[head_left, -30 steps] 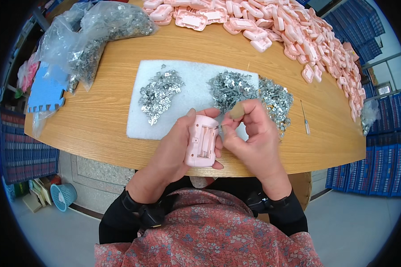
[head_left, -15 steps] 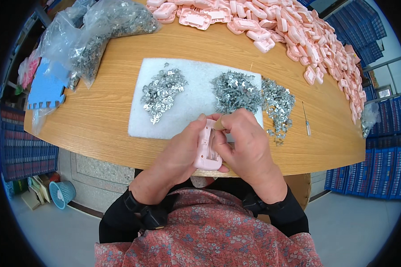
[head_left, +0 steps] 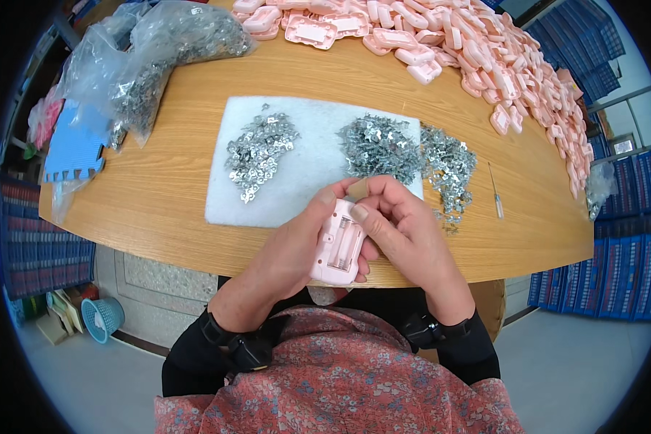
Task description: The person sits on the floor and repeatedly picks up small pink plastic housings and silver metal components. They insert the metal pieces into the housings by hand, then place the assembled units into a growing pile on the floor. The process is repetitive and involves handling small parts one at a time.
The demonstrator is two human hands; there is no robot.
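Head view: one smooth pink plastic casing [head_left: 338, 246] sits in the left hand [head_left: 294, 242], the right hand [head_left: 406, 230] curled against its upper corner; whether pinching anything, I cannot tell. Beyond, one fibrous white pad [head_left: 315, 155] bears two metal heaps [head_left: 383, 148], a third heap [head_left: 450, 170] beside it on the bench [head_left: 535, 224].

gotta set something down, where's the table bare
Bare tabletop lies between the blue foam mat and white pad, and between the screwdriver and near edge. Crowded: the far right, under pink shells, and the pad's right end, under metal pieces.
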